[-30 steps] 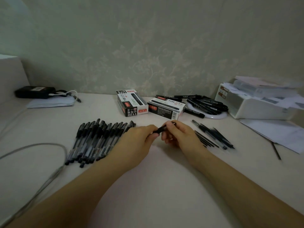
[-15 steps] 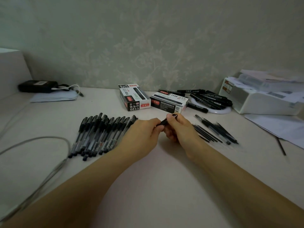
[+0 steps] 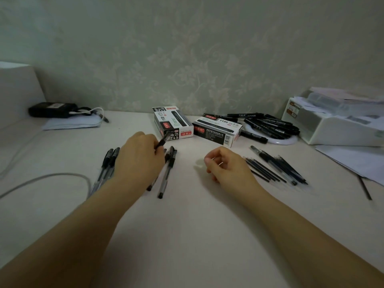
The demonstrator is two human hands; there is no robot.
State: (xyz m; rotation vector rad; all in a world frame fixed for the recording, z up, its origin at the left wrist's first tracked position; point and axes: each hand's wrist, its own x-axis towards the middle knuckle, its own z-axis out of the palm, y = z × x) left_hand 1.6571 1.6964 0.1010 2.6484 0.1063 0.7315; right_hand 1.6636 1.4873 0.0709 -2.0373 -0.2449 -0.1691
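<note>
While I stood at the table (image 3: pixel 187 225), the left hand (image 3: pixel 138 161) gripped one black pen (image 3: pixel 163 141) with its fingers curled round the barrel. The dark end pointed toward the two boxes (image 3: pixel 173 123). That pen hung just above the row of pens (image 3: pixel 168 173) on the left side, not yet laid down. The row lay partly hidden under the hand and wrist, so no count was poss.

The right hand (image 3: pixel 226 165) sat apart, approx. mid-table. Its fingers were loosely curled, with nothing visible in them and no contact with any item. It lay just beside the loose refills (image 3: pixel 268 171), which were mixed with what looked like a clear barrel or two.

Assessment: the work appeared to be fitting pens together and lining them up — well advanced, judging by the long row. The pen in hand looked complete and needed only placing. Outstanding: the refills on the right, a smaller lot than the finished row. Black markers (image 3: pixel 270 125) sat heaped behind, beyond the boxes — whether they belonged to the job, I couldn't tell.
</note>
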